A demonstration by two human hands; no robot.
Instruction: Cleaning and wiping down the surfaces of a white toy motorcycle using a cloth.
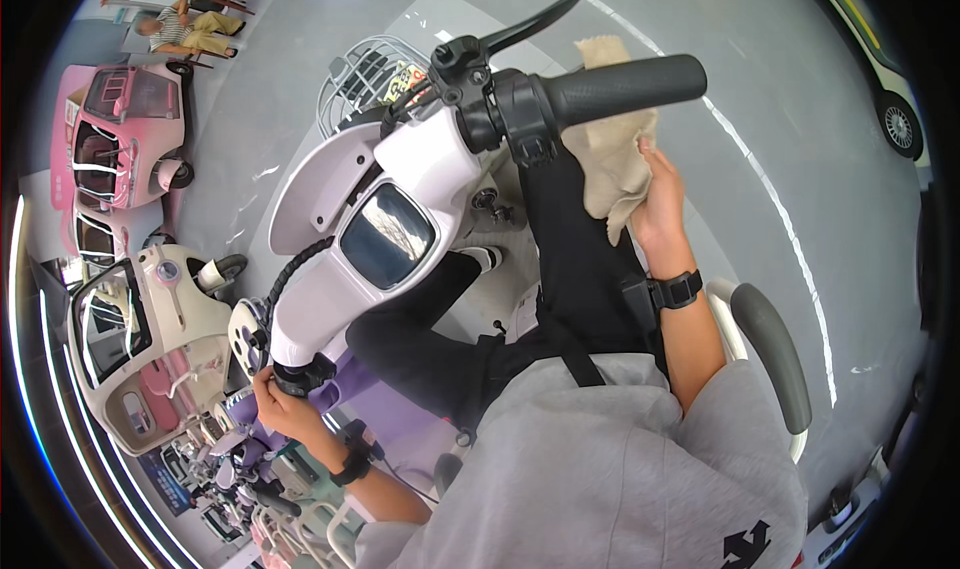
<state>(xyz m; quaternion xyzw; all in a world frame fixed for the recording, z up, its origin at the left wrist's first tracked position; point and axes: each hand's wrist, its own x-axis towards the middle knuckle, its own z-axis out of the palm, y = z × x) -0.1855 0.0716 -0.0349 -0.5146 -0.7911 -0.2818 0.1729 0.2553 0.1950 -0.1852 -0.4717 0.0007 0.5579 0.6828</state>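
A pale lilac handlebar cover with a dark display (388, 236) lies across the view before me; I sit on the vehicle in black trousers. My right hand (658, 197) holds a beige cloth (615, 160), which hangs behind and beneath the black right handlebar grip (630, 90). Above that grip, a black brake lever (544, 17) reaches up and outward. My left hand (289, 411) has its fingers against the black left handlebar control (304, 374); its exact hold is partly hidden. Both wrists wear black bands.
A grey wire basket (360, 81) is fixed at the front. A curved grey armrest (772, 359) stands by my right elbow. Pink and cream small vehicles (169, 291) and several scooters stand to the left. A person (187, 32) sits far off at upper left. A car (885, 81) is at far right.
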